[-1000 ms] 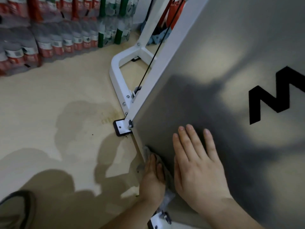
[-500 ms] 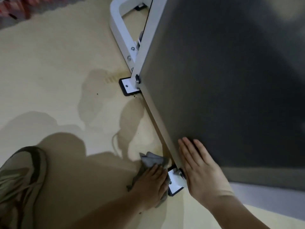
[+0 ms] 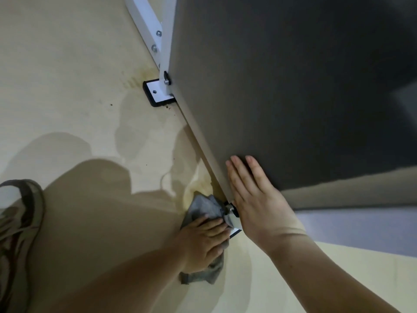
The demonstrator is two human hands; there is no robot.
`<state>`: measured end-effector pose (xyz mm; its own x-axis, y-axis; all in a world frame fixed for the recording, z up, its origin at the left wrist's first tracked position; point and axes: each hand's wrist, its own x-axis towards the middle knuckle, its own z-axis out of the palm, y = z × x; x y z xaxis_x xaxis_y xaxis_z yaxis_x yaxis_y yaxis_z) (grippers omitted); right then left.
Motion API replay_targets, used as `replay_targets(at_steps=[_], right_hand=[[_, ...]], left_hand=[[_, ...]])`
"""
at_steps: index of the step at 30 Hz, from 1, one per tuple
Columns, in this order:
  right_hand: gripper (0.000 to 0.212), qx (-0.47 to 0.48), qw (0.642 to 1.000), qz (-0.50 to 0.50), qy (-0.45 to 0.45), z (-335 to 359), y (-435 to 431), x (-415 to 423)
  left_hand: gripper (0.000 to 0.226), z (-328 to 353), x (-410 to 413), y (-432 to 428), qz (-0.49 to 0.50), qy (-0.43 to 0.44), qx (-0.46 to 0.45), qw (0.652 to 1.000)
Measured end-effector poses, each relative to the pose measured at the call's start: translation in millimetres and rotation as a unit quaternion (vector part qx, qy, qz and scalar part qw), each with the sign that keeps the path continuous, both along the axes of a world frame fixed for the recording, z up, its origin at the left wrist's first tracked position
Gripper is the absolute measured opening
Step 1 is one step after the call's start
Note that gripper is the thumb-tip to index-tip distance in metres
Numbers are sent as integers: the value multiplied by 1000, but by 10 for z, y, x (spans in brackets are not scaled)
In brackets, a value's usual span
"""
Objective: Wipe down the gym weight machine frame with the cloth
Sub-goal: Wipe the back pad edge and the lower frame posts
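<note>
A grey cloth (image 3: 204, 207) lies bunched on the floor against the near foot (image 3: 233, 219) of the white machine frame (image 3: 165, 41). My left hand (image 3: 203, 240) presses down on the cloth with its fingers laid over it, right beside that foot. My right hand (image 3: 255, 199) lies flat, fingers straight, on the lower corner of the machine's large grey panel (image 3: 282, 91). The far foot plate (image 3: 155, 94) with its black pad stands further back.
Pale wooden floor (image 3: 67, 86) with damp-looking patches spreads to the left. My shoe (image 3: 20, 222) is at the left edge. A white base bar with bolts (image 3: 146, 26) runs back from the far foot. A grey strip of floor lies right of the panel.
The view has tilted further down and closer. My left hand and the cloth have slid down along the panel's edge to the near foot on the floor. My right hand followed down to the panel's lower corner.
</note>
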<state>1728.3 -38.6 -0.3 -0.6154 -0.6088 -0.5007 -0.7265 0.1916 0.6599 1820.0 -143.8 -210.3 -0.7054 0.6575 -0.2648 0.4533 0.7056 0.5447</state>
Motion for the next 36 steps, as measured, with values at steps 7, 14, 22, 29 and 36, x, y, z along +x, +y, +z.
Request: replay_targets(at_steps=[7, 14, 22, 29, 36], right_hand=[[68, -24, 1000, -8, 0, 27, -11, 17], [71, -52, 998, -28, -13, 19, -31, 21], [77, -99, 990, -91, -51, 62, -88, 29], [74, -93, 987, -112, -75, 115, -173, 71], [73, -254, 948, -169, -95, -93, -369, 63]], left_hand=[[62, 3, 27, 63, 59, -36, 9, 998], [68, -87, -115, -175, 85, 92, -49, 991], [69, -92, -139, -157, 105, 129, -46, 985], [47, -47, -200, -58, -15, 112, 5, 994], [47, 550, -1093, -818, 97, 16, -67, 993]])
